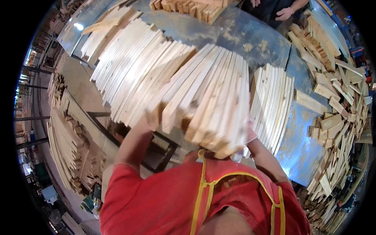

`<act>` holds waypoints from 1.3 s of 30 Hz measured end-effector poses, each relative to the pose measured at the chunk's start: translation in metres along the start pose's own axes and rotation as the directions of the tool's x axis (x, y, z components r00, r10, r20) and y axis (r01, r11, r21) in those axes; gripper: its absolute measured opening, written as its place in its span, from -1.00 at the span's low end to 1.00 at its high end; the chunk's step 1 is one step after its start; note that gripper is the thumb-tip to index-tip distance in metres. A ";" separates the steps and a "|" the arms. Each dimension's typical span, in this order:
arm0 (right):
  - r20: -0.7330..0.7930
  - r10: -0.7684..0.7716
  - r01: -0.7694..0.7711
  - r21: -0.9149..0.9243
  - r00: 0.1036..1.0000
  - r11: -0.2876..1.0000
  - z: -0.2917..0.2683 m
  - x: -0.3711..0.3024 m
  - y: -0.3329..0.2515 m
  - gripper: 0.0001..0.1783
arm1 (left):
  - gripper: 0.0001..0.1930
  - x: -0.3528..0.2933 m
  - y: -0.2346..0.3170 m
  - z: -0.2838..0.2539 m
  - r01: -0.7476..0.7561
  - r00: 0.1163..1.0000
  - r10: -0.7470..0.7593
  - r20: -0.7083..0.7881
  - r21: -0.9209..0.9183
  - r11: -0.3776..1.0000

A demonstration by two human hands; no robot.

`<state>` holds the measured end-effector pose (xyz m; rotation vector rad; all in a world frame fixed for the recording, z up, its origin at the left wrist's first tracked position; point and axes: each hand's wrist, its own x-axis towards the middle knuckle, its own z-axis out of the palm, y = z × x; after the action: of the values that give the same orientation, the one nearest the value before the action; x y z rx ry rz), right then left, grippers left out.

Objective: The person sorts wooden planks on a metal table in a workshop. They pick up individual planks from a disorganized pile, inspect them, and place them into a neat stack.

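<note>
Both sides of a wooden-strip bundle (219,94) are clamped, in the head view, by left hand (151,119) and right hand (251,134), seemingly so loose pieces don't splay; a wide row (133,68) lies beyond the left, a narrower row (272,103) beside the right.

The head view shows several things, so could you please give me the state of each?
Left hand, gripping the middle bundle at its left side
Right hand, at its right side, partly hidden
Middle bundle, fanned, between the hands
Left strip row, side by side
Right strip row, side by side
Offcuts, jumbled
Metal table, dusty in patches
Co-worker's hand, apparently empty
</note>
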<state>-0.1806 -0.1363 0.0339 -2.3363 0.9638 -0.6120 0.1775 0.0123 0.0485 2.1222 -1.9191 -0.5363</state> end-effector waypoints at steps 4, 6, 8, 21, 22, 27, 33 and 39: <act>0.391 0.342 -0.311 -0.142 0.855 0.940 0.039 -0.034 -0.034 -0.04 | -0.49 -0.017 -0.047 0.034 0.003 0.999 -0.015 0.047 0.238 0.971; 0.411 0.441 -0.243 -0.451 0.798 0.859 0.072 -0.062 -0.009 -0.06 | -0.54 -0.003 -0.024 0.025 -0.019 0.997 -0.007 0.078 0.321 0.947; 0.472 0.435 -0.221 -0.442 0.767 0.869 0.047 -0.049 -0.036 -0.11 | -0.53 -0.010 -0.011 0.019 0.099 0.978 -0.154 0.138 0.343 0.934; -0.085 0.751 -0.755 -0.068 0.655 0.652 -0.183 -0.090 0.180 -0.34 | -0.60 -0.096 0.037 0.003 0.534 0.845 -0.457 0.279 -0.389 0.751; -0.049 0.753 -0.752 0.036 0.657 0.658 -0.174 -0.087 0.177 -0.34 | -0.60 -0.106 0.036 0.022 0.525 0.849 -0.503 0.163 -0.370 0.766; 0.100 0.706 -0.652 0.490 0.701 0.579 -0.108 -0.070 0.130 -0.36 | -0.50 -0.100 0.045 0.002 0.534 0.816 -0.517 0.259 0.006 0.845; 0.172 0.668 -0.680 0.339 0.724 0.650 -0.055 -0.074 0.096 -0.07 | -0.39 -0.059 0.112 0.000 0.184 0.976 -0.112 -0.186 0.429 0.884; 0.318 0.593 -0.663 0.193 0.740 0.724 -0.092 -0.073 0.074 0.17 | -0.46 0.026 0.243 0.050 0.047 0.987 -0.013 -0.157 0.215 0.975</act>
<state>-0.3185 -0.1544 0.0426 -1.6066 1.3549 -0.1664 -0.0620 -0.0379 0.0990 2.2531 -1.9380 -0.1645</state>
